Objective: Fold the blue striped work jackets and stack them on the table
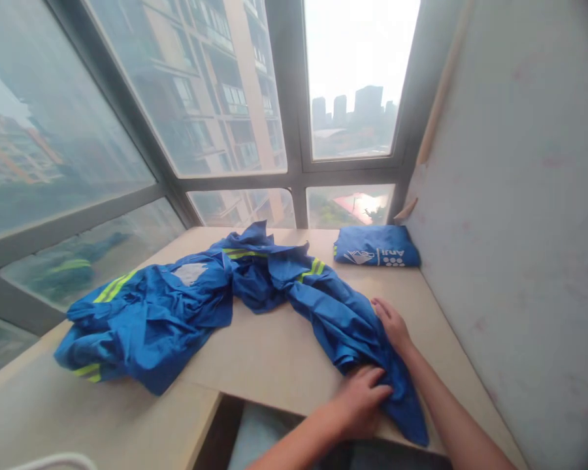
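A crumpled blue work jacket (pixel 157 320) with yellow-green reflective stripes lies in an arc over the pale tabletop. Whether it is one garment or two overlapping ones, I cannot tell. Its right-hand part (pixel 333 313) runs down toward me, ending in a narrow tip near the front edge. My left hand (pixel 365 395) has its fingers curled over the left side of this part, gripping the cloth. On the opposite side, farther up, my right hand (pixel 392 323) holds the outer edge, its thumb and some fingertips partly hidden.
A folded blue garment (pixel 376 245) with white lettering rests at the back right against the wall (pixel 514 215). Windows (pixel 294 173) border the tabletop (pixel 264 365) behind and left. A dark gap (pixel 220 431) opens below its front edge. A white curved object (pixel 53 461) shows bottom left.
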`<state>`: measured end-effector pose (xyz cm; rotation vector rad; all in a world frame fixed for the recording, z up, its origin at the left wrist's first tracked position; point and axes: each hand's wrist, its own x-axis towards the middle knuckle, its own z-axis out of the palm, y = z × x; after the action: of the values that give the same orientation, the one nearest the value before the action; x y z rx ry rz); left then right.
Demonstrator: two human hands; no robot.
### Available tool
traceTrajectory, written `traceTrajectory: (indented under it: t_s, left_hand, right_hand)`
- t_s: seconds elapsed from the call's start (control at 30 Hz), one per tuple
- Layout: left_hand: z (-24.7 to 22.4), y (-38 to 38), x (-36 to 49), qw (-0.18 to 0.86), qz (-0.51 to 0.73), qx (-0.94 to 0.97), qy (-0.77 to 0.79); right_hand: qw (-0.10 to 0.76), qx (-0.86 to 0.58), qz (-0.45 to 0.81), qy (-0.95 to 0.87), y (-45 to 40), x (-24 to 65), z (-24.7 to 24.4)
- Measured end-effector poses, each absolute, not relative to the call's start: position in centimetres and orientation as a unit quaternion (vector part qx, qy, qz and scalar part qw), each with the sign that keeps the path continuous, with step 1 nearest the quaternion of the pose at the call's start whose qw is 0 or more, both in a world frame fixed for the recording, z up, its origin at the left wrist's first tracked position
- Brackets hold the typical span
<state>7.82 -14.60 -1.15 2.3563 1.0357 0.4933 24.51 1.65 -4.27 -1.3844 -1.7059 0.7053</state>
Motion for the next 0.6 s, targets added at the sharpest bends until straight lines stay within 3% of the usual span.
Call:
traceTrajectory:
  t_s: [0.2,0.33,0.47,0.6]
  left_hand:
    - [2.1,-16.7,8.5,0.315,0.251,0.848,0.344]
    - [3.5,-14.4,3.1,0.200,0.387,0.795,0.423]
    - [4.4,-9.2,-5.3,0.039,0.366,0.696,0.617]
    - [3.9,-5.7,-11.8,0.097,0.369,0.614,0.691]
  right_hand:
    - [0.411,-0.537,0.235,-0.698,1.0,24.0,-3.9]
    - [0.440,-0.552,0.275,-0.653,1.0,23.9,-3.9]
    - [0.470,-0.570,0.321,-0.593,0.7,24.1,-3.3]
    - [0.498,-0.584,0.343,-0.542,0.9,24.6,-2.2]
